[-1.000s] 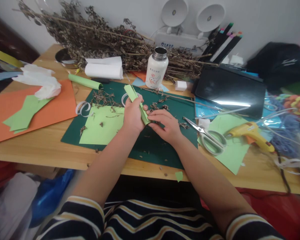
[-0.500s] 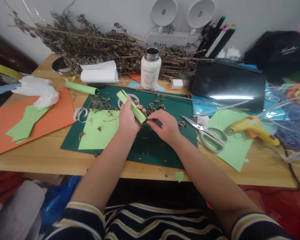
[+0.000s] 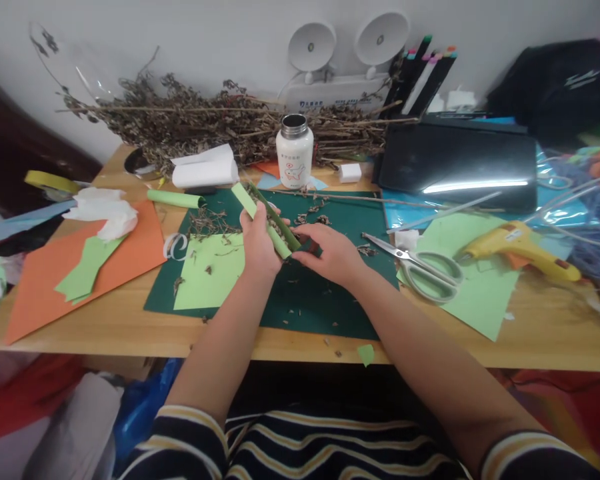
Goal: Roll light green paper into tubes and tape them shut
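My left hand [image 3: 260,245] is wrapped round a light green paper roll [image 3: 279,242] above the dark green cutting mat [image 3: 325,313]. The roll gapes along its length, and dried plant bits show inside. My right hand [image 3: 333,252] is closed at the roll's near right end, thumb and fingers pinching its edge; the fingertips are partly hidden. Dried leaf crumbs [image 3: 323,219] lie on the mat behind the hands. To the left, a flat green paper sheet [image 3: 210,270] rests on the mat. A second rolled green paper [image 3: 175,199] lies at its back left.
A white bottle [image 3: 295,153] stands open behind the mat, before a heap of dried stalks [image 3: 180,120]. Scissors [image 3: 415,263] and a yellow glue gun [image 3: 523,250] lie at the right. Orange paper [image 3: 130,267] covers the left side. A black tablet-like slab [image 3: 460,160] sits back right.
The paper roll has opened along its length, showing the dried plant bits inside. My right fingers have shifted from the dark bit at its end to the paper's edge. The view has swung slightly left.
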Tool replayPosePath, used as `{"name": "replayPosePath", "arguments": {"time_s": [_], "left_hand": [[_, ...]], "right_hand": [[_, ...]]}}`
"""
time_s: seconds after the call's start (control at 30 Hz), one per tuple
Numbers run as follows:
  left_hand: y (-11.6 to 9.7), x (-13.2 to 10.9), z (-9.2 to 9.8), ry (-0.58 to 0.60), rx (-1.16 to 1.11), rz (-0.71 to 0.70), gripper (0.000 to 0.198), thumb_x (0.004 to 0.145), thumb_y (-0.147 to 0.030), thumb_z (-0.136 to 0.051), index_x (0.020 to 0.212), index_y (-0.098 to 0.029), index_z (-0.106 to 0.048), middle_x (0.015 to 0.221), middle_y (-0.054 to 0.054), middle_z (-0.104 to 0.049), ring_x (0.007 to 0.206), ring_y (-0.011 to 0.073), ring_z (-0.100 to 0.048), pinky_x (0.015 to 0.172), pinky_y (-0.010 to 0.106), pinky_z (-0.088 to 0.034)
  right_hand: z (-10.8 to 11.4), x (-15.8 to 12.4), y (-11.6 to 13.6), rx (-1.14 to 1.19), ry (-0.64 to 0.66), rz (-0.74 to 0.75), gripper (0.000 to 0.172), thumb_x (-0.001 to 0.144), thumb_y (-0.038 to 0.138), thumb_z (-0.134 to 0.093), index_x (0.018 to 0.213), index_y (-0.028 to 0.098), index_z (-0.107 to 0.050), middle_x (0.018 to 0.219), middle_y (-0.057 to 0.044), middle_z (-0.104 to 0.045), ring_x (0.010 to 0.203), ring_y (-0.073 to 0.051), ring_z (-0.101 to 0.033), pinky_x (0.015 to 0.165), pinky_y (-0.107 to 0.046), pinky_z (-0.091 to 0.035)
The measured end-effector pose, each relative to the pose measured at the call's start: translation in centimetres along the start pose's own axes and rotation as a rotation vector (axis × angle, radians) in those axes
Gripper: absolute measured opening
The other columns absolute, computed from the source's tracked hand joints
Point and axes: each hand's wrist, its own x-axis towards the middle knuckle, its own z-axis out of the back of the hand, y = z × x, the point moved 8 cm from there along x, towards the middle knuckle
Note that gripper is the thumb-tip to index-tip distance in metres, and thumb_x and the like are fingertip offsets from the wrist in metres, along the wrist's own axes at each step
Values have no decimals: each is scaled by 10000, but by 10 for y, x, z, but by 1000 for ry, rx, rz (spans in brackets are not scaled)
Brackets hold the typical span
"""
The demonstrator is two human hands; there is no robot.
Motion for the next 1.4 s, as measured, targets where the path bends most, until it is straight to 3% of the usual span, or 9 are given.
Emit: {"name": "replayPosePath", "arguments": {"time_s": [0.17,0.33,0.47,0.57,0.8,1.0,1.17,1.3,1.4], "left_hand": [[9,-5,-9,89,-5,54,308,730,-491,-560,779,-215,-434,656,-49,-592,473,73,-561,465,192,-419],[9,-5,-11,126,-23,25,336,705,-517,-572,717,-194,-480,618,-22,-599,514,104,-587,489,214,-443],[8,-2,-8,114,49,-27,284,727,-463,-564,703,-181,-545,631,-15,-601,554,101,-586,540,215,-457],[5,-2,-5,123,172,-117,244,736,-432,-566,750,-189,-576,660,-28,-586,594,89,-568,585,201,-448],[-3,-11,-10,172,479,-282,242,794,-419,-509,842,-206,-613,695,-26,-568,661,86,-537,643,177,-433],[17,-4,-3,137,380,-123,337,771,-510,-501,867,-207,-614,864,25,-620,901,168,-576,772,268,-468],[19,-4,-6,237,495,-143,413,762,-556,-482,943,-202,-593,915,33,-619,989,190,-550,890,318,-421],[17,-8,-17,339,625,-198,379,784,-509,-486,992,-206,-580,900,19,-617,908,179,-559,874,334,-412],[16,-9,-23,374,619,-205,295,794,-418,-517,985,-203,-585,909,16,-617,867,163,-550,838,305,-412]], "right_hand": [[-7,0,-1,87,33,-105,356,749,246,-547,1099,195,-510,934,-40,-633,600,-118,-536,566,-251,-440],[-1,1,2,44,-27,-9,482,759,226,-538,1220,178,-406,1026,-84,-609,845,-201,-567,737,-346,-472],[2,-1,8,-93,-31,84,585,745,333,-588,1271,206,-367,1164,-119,-531,1053,-278,-483,878,-444,-417],[-2,-2,6,-137,21,68,708,718,463,-593,1310,181,-326,1199,-152,-491,1098,-316,-443,888,-476,-410],[8,1,3,-148,-132,17,510,815,233,-451,1309,185,-336,1115,-139,-529,1038,-280,-489,837,-445,-454],[16,0,-1,-108,-232,45,506,773,63,-338,1251,208,-418,1108,-110,-517,1065,-227,-478,877,-385,-445],[27,4,-9,-150,-286,-10,400,817,144,-340,1187,165,-490,1202,-142,-470,1126,-245,-445,934,-412,-401],[36,14,-8,-197,-301,-11,433,863,265,-326,1259,115,-416,1291,-149,-428,1215,-238,-377,1012,-392,-327],[39,25,-9,-299,-231,-45,462,864,308,-339,1290,137,-384,1342,-111,-401,1244,-245,-342,1034,-410,-284]]}}
